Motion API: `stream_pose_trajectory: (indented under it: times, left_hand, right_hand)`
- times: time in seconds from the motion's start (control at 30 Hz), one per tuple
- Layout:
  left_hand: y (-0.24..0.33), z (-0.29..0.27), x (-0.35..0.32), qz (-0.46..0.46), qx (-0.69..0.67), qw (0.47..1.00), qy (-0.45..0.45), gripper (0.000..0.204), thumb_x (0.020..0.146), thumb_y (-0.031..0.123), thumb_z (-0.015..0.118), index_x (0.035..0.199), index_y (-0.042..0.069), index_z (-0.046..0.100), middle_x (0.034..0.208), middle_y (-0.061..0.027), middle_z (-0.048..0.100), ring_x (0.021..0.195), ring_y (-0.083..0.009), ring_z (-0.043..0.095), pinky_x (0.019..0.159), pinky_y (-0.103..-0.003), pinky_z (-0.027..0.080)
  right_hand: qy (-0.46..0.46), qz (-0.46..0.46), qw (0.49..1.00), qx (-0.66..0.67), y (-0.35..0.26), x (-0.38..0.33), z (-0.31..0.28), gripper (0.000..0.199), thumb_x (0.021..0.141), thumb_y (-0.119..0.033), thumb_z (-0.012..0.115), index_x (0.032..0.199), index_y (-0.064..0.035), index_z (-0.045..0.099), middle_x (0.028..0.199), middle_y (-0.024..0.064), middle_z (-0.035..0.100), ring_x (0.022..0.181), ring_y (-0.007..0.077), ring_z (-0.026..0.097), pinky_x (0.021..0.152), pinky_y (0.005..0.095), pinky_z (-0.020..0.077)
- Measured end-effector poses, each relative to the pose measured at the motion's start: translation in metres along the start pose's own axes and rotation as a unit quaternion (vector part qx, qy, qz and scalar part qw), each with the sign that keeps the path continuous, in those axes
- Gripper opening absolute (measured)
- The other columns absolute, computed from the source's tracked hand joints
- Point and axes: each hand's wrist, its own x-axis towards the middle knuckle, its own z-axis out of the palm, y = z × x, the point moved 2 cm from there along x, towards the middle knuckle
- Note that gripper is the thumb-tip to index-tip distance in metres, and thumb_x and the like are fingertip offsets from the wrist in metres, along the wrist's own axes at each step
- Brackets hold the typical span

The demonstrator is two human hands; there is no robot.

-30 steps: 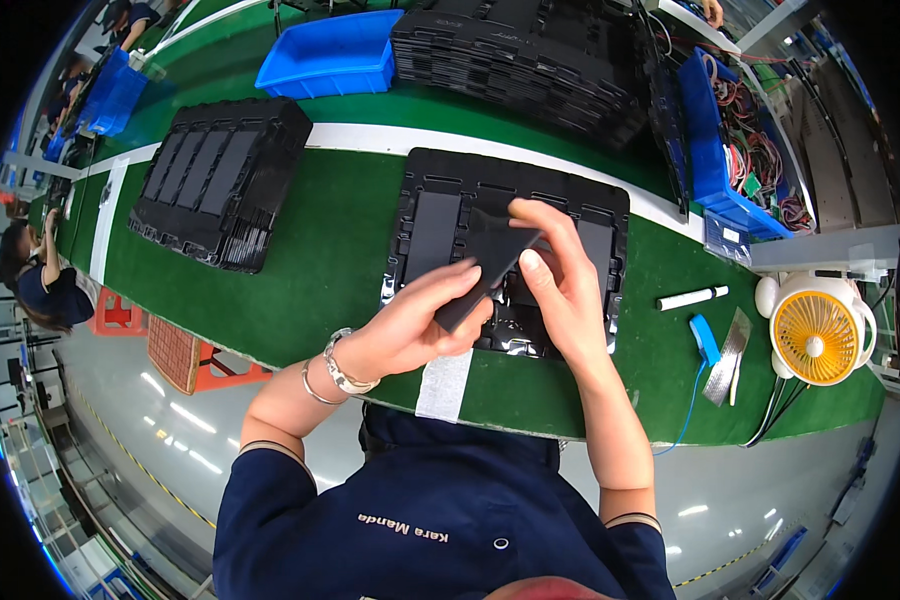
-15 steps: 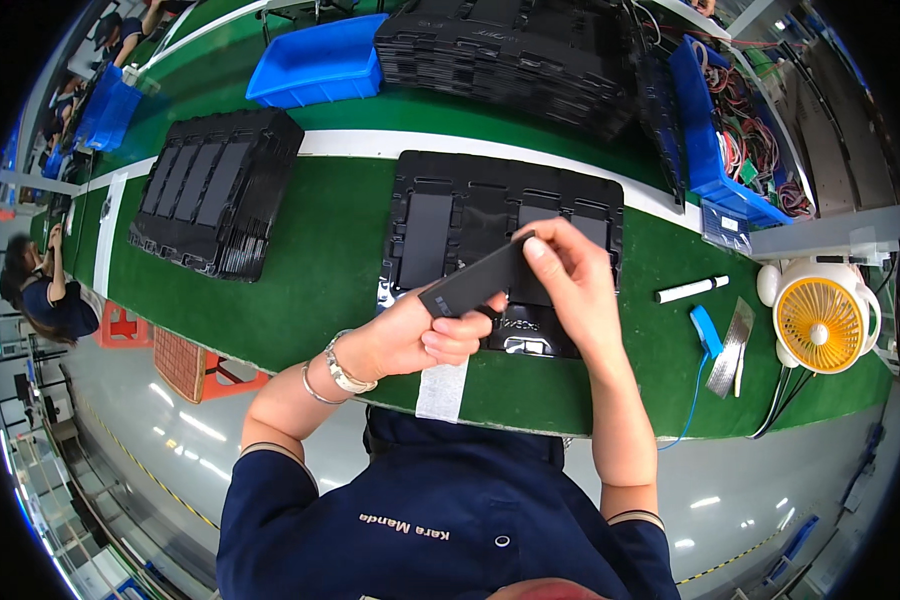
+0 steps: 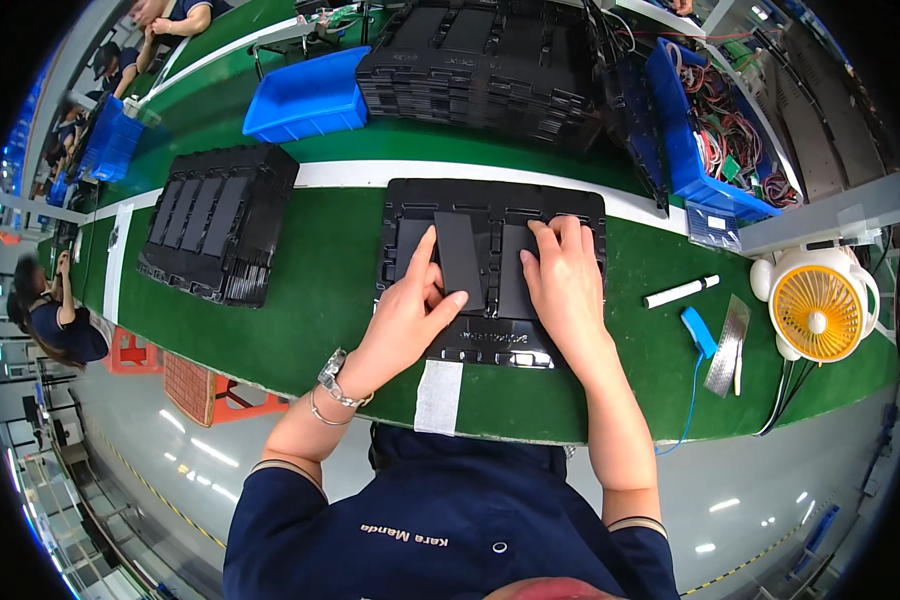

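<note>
My left hand (image 3: pixel 405 310) grips a flat black rectangular block (image 3: pixel 458 255), thumb near its lower end and index finger along its left edge. The block lies slightly tilted over the black moulded tray (image 3: pixel 495 190) on the table in front of me. Over the tray's right half, my right hand (image 3: pixel 570 285) has its fingers bent, with thumb and fingertips on a second black block (image 3: pixel 513 270) in a slot. Another block (image 3: pixel 410 242) sits in the leftmost slot, partly behind my left hand. The rightmost slot is mostly covered by my right hand.
Stacked black trays (image 3: pixel 215 215) with blocks stand left; a bigger stack (image 3: pixel 470 75) is at the back. A blue bin (image 3: pixel 305 95) and a wire-filled bin (image 3: pixel 715 150) flank it. Right lie a white marker (image 3: pixel 680 291), a blue corded item (image 3: pixel 699 330) and a fan (image 3: pixel 815 315).
The block I held in both hands above the tray has come down onto it, now in my left hand alone. My right hand has let go and moved to a block in the tray.
</note>
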Motion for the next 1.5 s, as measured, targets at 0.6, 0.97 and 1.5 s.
stream_pose_trajectory:
  times: [0.6, 0.97, 1.5]
  left_hand:
    - [0.012, 0.002, 0.002, 0.203, 0.375, 0.902, -0.062, 0.044, 0.088, 0.016, 0.064, 0.131, 0.010, 0.057, 0.147, -0.0094, 0.045, 0.140, -0.0309, 0.035, 0.113, -0.047, 0.030]
    - [0.022, 0.006, -0.003, 0.219, 0.301, 0.928, -0.023, 0.046, 0.085, 0.013, 0.067, 0.129, 0.006, 0.056, 0.137, -0.0110, 0.052, 0.134, -0.0327, 0.041, 0.110, -0.044, 0.034]
    - [0.018, 0.025, -0.025, -0.035, -0.263, 0.928, -0.261, 0.029, 0.097, 0.010, 0.055, 0.122, -0.001, 0.045, 0.095, -0.0097, 0.065, 0.083, -0.0165, 0.066, 0.076, -0.032, 0.054]
  right_hand:
    - [0.025, 0.040, 0.999, 0.017, 0.007, 0.000, -0.008, 0.025, 0.078, -0.006, 0.070, 0.098, 0.0006, 0.055, 0.097, 0.0141, 0.054, 0.088, 0.0316, 0.056, 0.073, 0.0398, 0.0523]
    - [0.004, 0.138, 0.981, 0.139, 0.001, 0.000, -0.020, 0.017, 0.082, -0.008, 0.069, 0.093, -0.0029, 0.058, 0.081, 0.0098, 0.057, 0.077, 0.0274, 0.059, 0.066, 0.0385, 0.0505]
    - [-0.141, 0.162, 0.820, 0.531, -0.035, -0.015, -0.031, 0.017, 0.094, -0.006, 0.055, 0.110, -0.0021, 0.056, 0.075, -0.0006, 0.060, 0.070, 0.0042, 0.052, 0.066, 0.0215, 0.0415]
